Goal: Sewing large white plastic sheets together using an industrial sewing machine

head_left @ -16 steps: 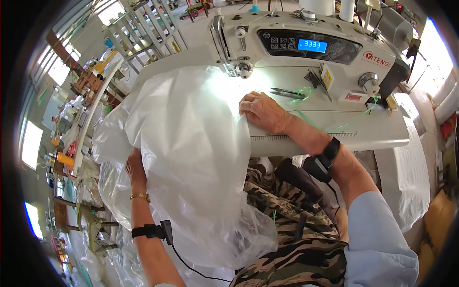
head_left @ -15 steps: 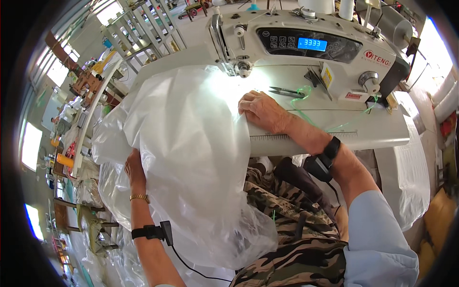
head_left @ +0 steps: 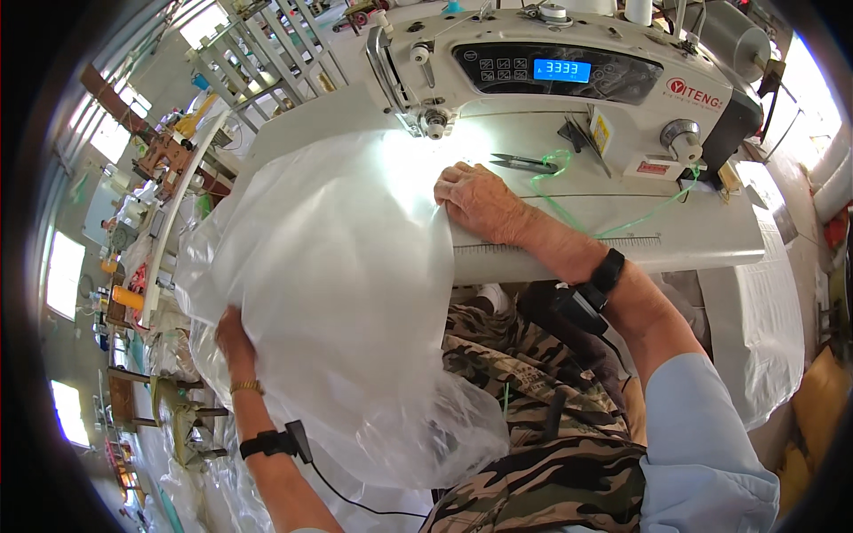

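White sheet (head_left: 338,258) spreads between the hands; the right hand (head_left: 480,202) pinches its edge between curled fingers, while I cannot tell how firmly the left hand (head_left: 235,342), fingers hidden, grips. Uneven pull could skew it, and loose green thread (head_left: 558,160) right of the right hand could snag.

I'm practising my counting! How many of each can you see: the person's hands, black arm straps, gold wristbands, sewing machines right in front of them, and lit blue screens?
Hands: 2 (left hand, right hand)
Black arm straps: 2
Gold wristband: 1
Sewing machine in front: 1
Lit blue screen: 1
Total: 7
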A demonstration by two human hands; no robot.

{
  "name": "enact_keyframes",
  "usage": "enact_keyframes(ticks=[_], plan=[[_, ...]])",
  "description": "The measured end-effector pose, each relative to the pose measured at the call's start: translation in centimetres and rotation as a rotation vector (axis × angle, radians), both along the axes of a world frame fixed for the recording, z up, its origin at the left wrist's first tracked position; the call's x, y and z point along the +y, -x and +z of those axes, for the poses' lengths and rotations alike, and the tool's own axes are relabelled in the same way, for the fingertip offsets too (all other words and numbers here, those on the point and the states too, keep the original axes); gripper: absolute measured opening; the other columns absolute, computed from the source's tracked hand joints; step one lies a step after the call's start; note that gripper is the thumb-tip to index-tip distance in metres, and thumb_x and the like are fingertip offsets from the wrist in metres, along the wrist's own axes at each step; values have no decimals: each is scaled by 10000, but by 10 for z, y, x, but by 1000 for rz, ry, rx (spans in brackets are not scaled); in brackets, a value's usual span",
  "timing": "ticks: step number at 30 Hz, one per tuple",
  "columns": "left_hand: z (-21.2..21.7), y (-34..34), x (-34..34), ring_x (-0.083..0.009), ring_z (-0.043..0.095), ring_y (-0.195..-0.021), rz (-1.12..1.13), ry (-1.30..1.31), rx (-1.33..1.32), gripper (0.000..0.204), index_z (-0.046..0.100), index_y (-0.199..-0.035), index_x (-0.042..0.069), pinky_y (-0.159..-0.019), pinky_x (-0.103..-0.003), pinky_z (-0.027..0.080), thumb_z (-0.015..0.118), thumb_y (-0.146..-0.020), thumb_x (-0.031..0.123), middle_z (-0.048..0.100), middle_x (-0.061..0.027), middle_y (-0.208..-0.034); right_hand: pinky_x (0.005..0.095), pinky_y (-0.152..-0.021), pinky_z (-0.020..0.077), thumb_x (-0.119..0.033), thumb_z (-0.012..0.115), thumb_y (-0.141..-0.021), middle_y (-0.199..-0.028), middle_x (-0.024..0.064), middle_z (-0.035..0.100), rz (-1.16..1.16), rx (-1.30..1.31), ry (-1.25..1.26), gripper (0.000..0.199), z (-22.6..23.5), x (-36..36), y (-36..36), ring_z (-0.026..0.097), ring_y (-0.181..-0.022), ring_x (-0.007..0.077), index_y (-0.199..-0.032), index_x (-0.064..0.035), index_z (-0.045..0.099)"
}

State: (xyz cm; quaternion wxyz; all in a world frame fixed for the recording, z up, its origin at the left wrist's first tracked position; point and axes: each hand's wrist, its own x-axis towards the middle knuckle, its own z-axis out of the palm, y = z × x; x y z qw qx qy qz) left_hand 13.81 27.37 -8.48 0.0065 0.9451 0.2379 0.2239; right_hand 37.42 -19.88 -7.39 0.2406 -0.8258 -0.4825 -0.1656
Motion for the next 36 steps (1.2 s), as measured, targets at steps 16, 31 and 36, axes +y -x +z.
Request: enact_keyframes(ticks=[16,31,36], plan=[[114,22,-143,-328,470,-1289,-376,-255,-18,473,497,-1349,2,-1024,-453,425,480,-877,-25,503,-169,-1389,466,-1007,401,-111,670,-760,-1149,105,595,13,-326,-115,305,-8,-27,76,544,-1115,266,-1054,-46,617],[-40,146,-170,-276,517,-1207,-355,-437,561,305,649,-1098,43,-1114,-538,283,572,-809,97,590,-133,-1210,526,-1129,301,-158,654,-769,-1230,79,583,563,-91,34,312,-69,-5,178,481,-1261,245,-1063,-56,643],[42,174,-56,-185,440,-1339,-318,-739,514,405,629,-1207,81,-1184,-555,171,532,-819,15,523,-54,-1400,532,-1145,267,-167,638,-783,-1229,78,583,583,-118,68,299,-65,8,189,462,-1281,246,-1061,-58,645]])
